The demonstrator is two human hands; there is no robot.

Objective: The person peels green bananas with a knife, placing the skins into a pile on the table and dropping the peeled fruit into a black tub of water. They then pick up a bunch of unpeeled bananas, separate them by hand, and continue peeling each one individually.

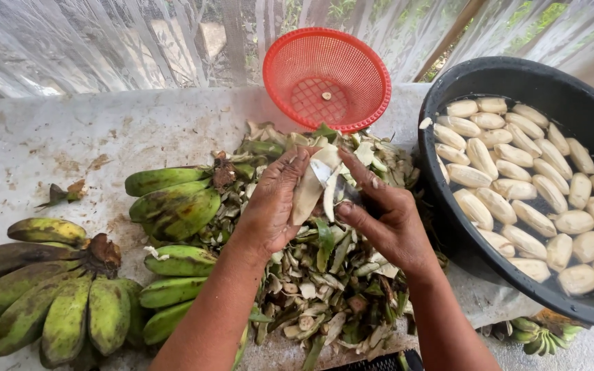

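Steel blade (321,172) half-hidden behind banana (308,194)

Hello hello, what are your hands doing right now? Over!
Left hand holds a half-peeled banana. Right hand works a knife on it. Peel heap underneath, nothing blocking.

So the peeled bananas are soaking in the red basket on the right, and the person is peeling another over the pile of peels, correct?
Not quite. The head view shows the peeled bananas soaking in the black tub on the right; the red basket sits nearly empty behind. The rest holds: left hand and right hand peel a banana over the peels.
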